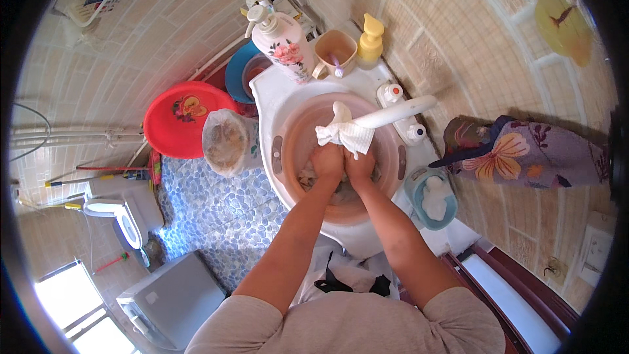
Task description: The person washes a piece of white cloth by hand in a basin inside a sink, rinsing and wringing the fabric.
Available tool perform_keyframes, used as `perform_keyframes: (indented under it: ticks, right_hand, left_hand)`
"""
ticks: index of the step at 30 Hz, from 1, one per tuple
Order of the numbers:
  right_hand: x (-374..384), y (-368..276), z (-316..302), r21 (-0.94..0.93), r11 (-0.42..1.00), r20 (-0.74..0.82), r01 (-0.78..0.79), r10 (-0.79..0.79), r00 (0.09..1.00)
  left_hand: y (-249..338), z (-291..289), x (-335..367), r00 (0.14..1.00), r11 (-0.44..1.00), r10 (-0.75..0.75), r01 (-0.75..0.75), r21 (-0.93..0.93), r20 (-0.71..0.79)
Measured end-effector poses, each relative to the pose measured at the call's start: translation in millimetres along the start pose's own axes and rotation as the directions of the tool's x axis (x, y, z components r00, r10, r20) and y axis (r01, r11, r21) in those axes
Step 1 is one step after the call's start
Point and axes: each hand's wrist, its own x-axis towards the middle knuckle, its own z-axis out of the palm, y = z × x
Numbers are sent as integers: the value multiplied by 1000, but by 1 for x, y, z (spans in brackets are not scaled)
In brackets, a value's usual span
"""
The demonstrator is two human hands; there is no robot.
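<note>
Both my hands reach down side by side into a pink plastic basin [288, 124] that holds water and stands in the white sink [275, 101]. My left hand [327, 161] and my right hand [358, 164] are closed and nearly touching, bunched on a wet, pale cloth [306, 176] that shows around them. A white textured cloth [354, 136] is wrapped over the end of the white faucet [400, 111], right above my hands. It hides part of my fingers.
Behind the basin stand a flowered pump bottle [288, 49], a beige cup [331, 46] with a toothbrush and a yellow pump bottle [371, 38]. A blue-green soap dish [432, 200] lies right. Left are a red basin [180, 124] and a bagged bin [229, 144]. A flowered towel [511, 154] hangs right.
</note>
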Motion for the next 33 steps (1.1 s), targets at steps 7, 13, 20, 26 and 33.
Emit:
perform_keyframes:
  ticks: [7, 13, 20, 26, 33]
  right_hand:
    - [14, 16, -2, 120, 984, 5, 133, -135, 991]
    - [44, -58, -91, 219, 933, -232, 285, -234, 944]
    - [25, -61, -120, 183, 931, -153, 315, -290, 945]
    - [-23, -61, -134, 315, 903, 454, -292, 127, 882]
    - [-30, -61, -39, -191, 977, 125, -98, 123, 985]
  left_hand:
    - [-1, -7, 12, 985, 958, 164, -170, -231, -45]
    - [15, -64, 22, 946, 906, 319, -323, -273, -59]
    - [8, -108, -11, 834, 817, 434, -524, -241, -341]
    - [-32, -112, -42, 893, 931, 365, -354, -93, 262]
    - [-23, -29, -23, 947, 985, 137, -161, -59, -289]
